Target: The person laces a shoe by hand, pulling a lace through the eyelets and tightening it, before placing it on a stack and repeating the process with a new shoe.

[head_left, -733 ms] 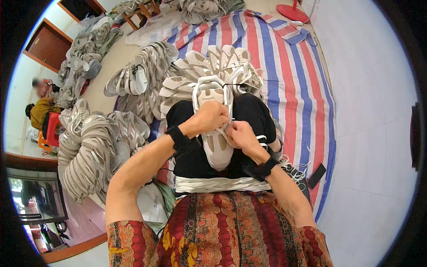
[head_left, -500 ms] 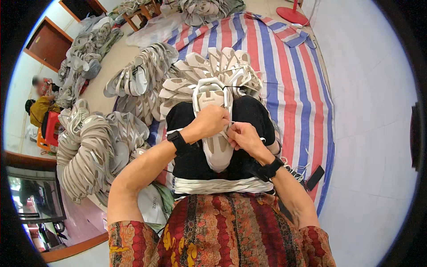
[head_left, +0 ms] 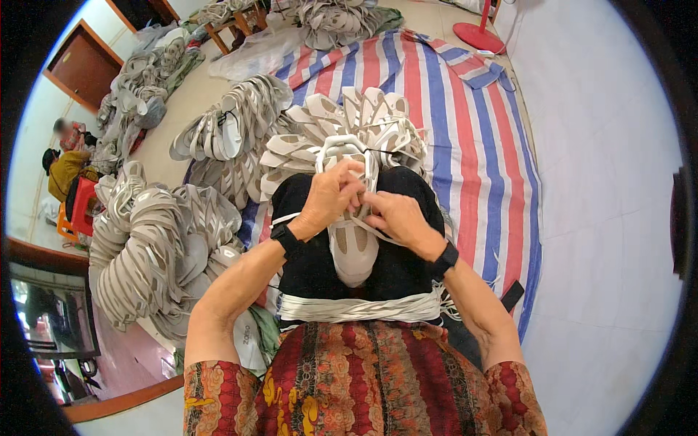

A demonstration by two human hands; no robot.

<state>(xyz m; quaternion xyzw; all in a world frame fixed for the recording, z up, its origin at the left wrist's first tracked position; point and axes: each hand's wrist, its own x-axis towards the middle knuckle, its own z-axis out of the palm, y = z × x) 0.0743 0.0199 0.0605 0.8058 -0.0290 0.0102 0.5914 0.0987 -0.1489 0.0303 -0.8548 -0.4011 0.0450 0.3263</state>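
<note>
A white shoe sole piece point(head_left: 352, 251) with cut-out openings stands upright over my black-clothed lap point(head_left: 396, 269). My left hand point(head_left: 331, 196) grips its upper part from the left. My right hand point(head_left: 396, 218) pinches a thin white strip at the piece's right side, touching the left hand's fingers. Each wrist wears a black band. A bundle of thin white strips point(head_left: 356, 309) lies across my lap below the piece.
Several white sole pieces point(head_left: 349, 123) are heaped just beyond my knees on a red, white and blue striped sheet point(head_left: 465, 138). Large grey-white piles point(head_left: 145, 254) rise at left. A seated person in yellow point(head_left: 65, 171) is far left. A red fan base point(head_left: 480, 36) stands top right.
Both hands have shifted slightly on the sole piece; my right hand moved up and inward to meet the left hand's fingers, and the piece sits a little higher.
</note>
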